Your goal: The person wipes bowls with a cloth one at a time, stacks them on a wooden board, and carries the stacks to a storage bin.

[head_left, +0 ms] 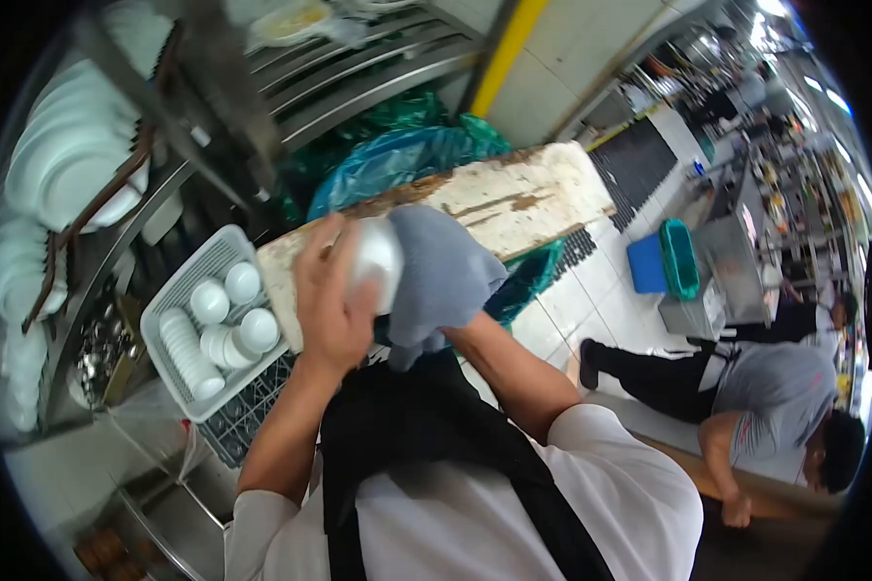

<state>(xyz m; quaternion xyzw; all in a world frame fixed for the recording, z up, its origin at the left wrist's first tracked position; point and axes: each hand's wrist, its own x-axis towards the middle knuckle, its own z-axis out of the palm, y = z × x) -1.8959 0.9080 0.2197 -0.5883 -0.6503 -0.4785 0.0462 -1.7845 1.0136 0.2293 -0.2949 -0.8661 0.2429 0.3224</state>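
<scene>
A small white bowl (382, 263), blurred by motion, is in my left hand (331, 295), whose fingers curl round its side. Pressed against the bowl is a grey-blue cloth (441, 266). My right hand (458, 334) grips this cloth from beneath; the folds hide its fingers, and only the wrist end shows. Both hands are above a worn white board (543, 198) with brown, chipped edges. Left of the board, a light grey plastic basket (161, 339) contains several white cups (210, 301), some stacked in a row.
Stacked white plates (77, 184) fill a rack at the left, with cutlery (102, 349) below. A bin lined with blue and green plastic (388, 165) stands behind the board. At the right are a blue bin (645, 263) and a bending co-worker (780, 397). A dark crate (247, 416) lies under the basket.
</scene>
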